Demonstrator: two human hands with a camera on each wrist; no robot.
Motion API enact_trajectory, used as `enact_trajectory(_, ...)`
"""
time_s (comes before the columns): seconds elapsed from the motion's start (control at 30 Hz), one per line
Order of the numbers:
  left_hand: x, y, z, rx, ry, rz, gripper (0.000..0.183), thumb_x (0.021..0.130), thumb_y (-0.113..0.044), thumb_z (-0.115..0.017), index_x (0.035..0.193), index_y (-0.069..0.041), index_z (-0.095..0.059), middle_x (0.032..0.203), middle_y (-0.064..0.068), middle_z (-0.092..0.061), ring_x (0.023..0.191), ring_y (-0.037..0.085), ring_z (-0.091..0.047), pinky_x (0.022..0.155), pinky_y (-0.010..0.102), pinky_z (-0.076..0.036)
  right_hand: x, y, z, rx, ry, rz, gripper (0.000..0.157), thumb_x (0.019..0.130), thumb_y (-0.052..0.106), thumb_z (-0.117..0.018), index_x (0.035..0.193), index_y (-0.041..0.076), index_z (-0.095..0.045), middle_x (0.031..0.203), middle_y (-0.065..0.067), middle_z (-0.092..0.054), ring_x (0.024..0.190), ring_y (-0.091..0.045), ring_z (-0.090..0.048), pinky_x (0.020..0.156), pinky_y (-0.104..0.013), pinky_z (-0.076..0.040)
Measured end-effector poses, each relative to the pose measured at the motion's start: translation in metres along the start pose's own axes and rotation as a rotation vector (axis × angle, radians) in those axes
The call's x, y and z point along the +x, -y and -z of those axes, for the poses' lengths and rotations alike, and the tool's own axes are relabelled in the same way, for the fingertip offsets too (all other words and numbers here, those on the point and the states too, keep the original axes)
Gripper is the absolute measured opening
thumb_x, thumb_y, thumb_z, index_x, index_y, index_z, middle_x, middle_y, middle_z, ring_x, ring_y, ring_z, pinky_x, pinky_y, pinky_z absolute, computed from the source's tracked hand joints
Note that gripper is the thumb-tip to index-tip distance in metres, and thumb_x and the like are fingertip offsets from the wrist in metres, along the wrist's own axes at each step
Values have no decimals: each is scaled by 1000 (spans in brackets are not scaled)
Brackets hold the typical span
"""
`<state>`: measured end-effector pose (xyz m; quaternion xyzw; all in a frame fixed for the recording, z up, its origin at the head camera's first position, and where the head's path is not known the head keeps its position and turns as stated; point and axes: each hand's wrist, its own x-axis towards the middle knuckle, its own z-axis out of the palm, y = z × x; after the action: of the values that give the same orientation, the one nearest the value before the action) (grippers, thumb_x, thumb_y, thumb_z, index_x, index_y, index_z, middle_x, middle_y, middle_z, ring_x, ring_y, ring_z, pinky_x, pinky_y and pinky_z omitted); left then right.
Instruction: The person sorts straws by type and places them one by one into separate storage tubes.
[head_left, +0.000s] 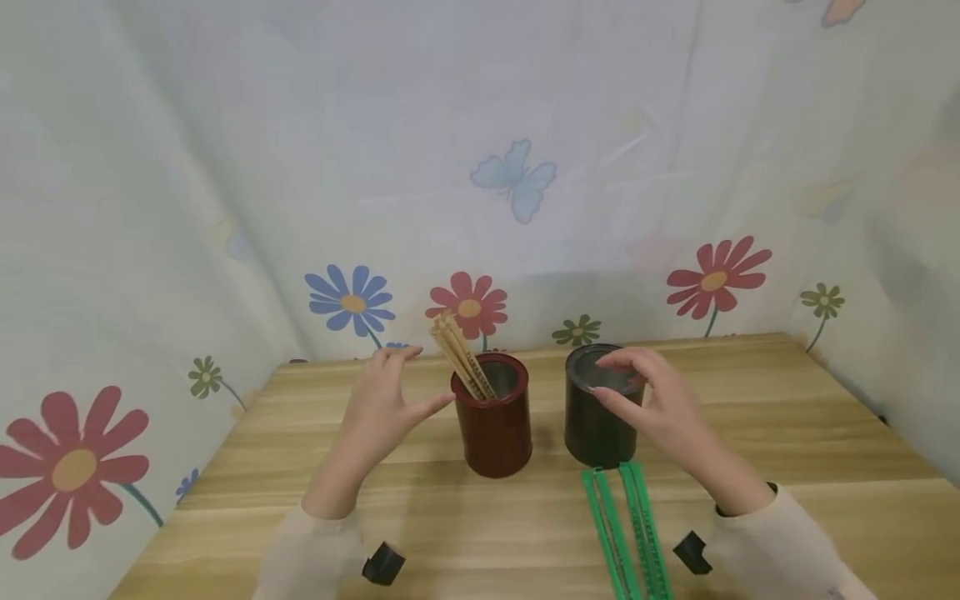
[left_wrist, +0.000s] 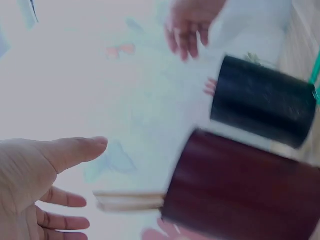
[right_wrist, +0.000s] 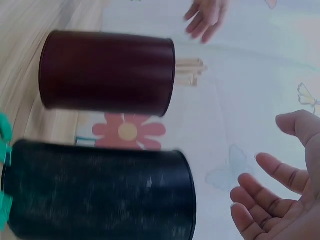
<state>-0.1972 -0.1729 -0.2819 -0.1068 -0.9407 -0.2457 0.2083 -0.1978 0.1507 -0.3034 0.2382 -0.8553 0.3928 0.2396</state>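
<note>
A dark red cylindrical holder (head_left: 495, 437) stands upright on the table, with a bundle of thin light wooden sticks (head_left: 459, 354) leaning to the left inside it. My left hand (head_left: 375, 412) is raised at its left, thumb and fingers spread, holding nothing; the left wrist view shows a gap between this hand and the sticks (left_wrist: 130, 201). To the right stands a black cylindrical holder (head_left: 600, 429). Over its right rim in the head view is my right hand (head_left: 671, 408), fingers apart and grasping nothing. In the right wrist view those fingers are apart from the black holder (right_wrist: 100, 192).
Two green strips (head_left: 609, 525) with dark markings lie on the wood-grain table (head_left: 450, 533), in front of the black holder. Behind the table hangs a pale cloth (head_left: 390, 208) printed with flowers and butterflies.
</note>
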Motion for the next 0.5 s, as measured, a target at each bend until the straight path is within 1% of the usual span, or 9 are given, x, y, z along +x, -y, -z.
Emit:
enact_trajectory(0.07, -7, -7, 4, 11, -58, -80, 68, 75, -39, -81, 127, -3, -58, 123, 18, -57, 116, 35, -53, 99, 51, -45, -1, -6, 3, -11, -7, -7, 35, 84, 17, -73, 116, 6, -64, 117, -12, -62, 97, -26, -57, 78, -34, -50)
enact_trajectory(0.13, -15, -16, 3, 2, -117, -191, 60, 73, -36, -83, 120, -4, -63, 116, 14, -60, 111, 32, -56, 96, 50, -47, -1, -15, 5, -6, -3, -16, 41, 83, 18, -74, 119, 4, -61, 120, -14, -60, 103, -29, -56, 84, -41, -50)
enact_trajectory(0.2, -21, -26, -2, -11, -147, -296, 54, 72, -34, -84, 115, -6, -65, 111, 11, -63, 107, 28, -58, 93, 47, -48, 1, -23, 6, 3, 8, -29, 47, 83, 20, -74, 123, 3, -59, 124, -17, -57, 111, -33, -53, 90, -50, -48)
enact_trajectory(0.23, -23, -31, -5, -32, -141, -344, 52, 72, -33, -83, 113, -6, -66, 109, 9, -64, 106, 26, -59, 92, 46, -48, 1, -28, 7, 10, 19, -40, 49, 83, 21, -74, 125, 2, -57, 126, -19, -56, 115, -35, -51, 93, -55, -46)
enact_trajectory(0.3, -27, -41, -15, -90, -71, -386, 48, 74, -33, -82, 114, -9, -66, 109, 6, -64, 105, 21, -59, 90, 41, -50, 3, -36, 8, 12, 43, -65, 54, 84, 24, -73, 130, 2, -54, 131, -21, -52, 119, -38, -49, 96, -60, -43)
enact_trajectory(0.4, -33, -52, -33, -175, 84, -393, 45, 78, -32, -79, 116, -13, -65, 109, 2, -64, 104, 15, -57, 86, 35, -51, 4, -47, 8, -1, 77, -105, 61, 86, 29, -71, 135, 2, -49, 137, -23, -47, 122, -41, -46, 97, -62, -42)
enact_trajectory(0.47, -35, -57, -45, -201, 180, -393, 42, 79, -32, -78, 115, -15, -65, 109, -1, -64, 104, 13, -56, 88, 32, -50, 5, -55, 7, -7, 99, -126, 65, 86, 31, -70, 138, 0, -46, 140, -24, -43, 125, -43, -44, 98, -63, -42)
enact_trajectory(0.5, -37, -58, -52, -199, 212, -405, 40, 80, -32, -78, 114, -16, -66, 108, -1, -64, 102, 13, -56, 88, 32, -48, 6, -58, 6, -8, 111, -139, 68, 87, 32, -70, 140, 0, -43, 142, -25, -41, 126, -44, -44, 99, -63, -41)
